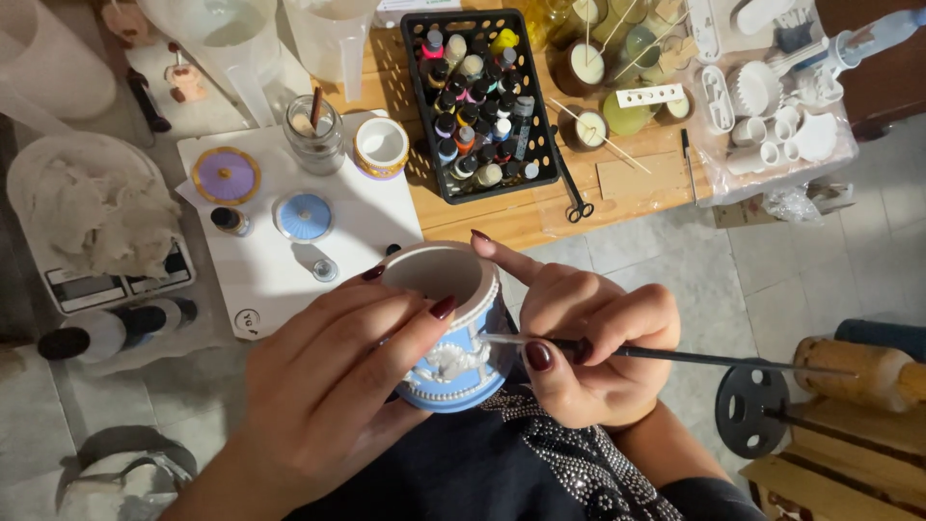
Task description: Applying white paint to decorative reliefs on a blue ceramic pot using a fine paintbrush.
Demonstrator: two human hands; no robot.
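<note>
The left hand [338, 386] grips a blue jar [453, 328] with white raised trim; the right hand [588, 338] pinches a thin brush [675, 356], tip touching the trim. Painting looks partway done; lids on the far-left tabletop [482, 217] wait.

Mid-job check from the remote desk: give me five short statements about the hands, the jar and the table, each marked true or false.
1. The left hand grips the blue-and-white jar. True.
2. The right hand holds scissors. False: it holds a thin paintbrush with its tip at the jar's white relief; the scissors lie on the wooden table.
3. The black crate holds small paint bottles. True.
4. The jar in hand has its lid on. False: its top is open.
5. The purple round lid lies on the white board. True.
</note>
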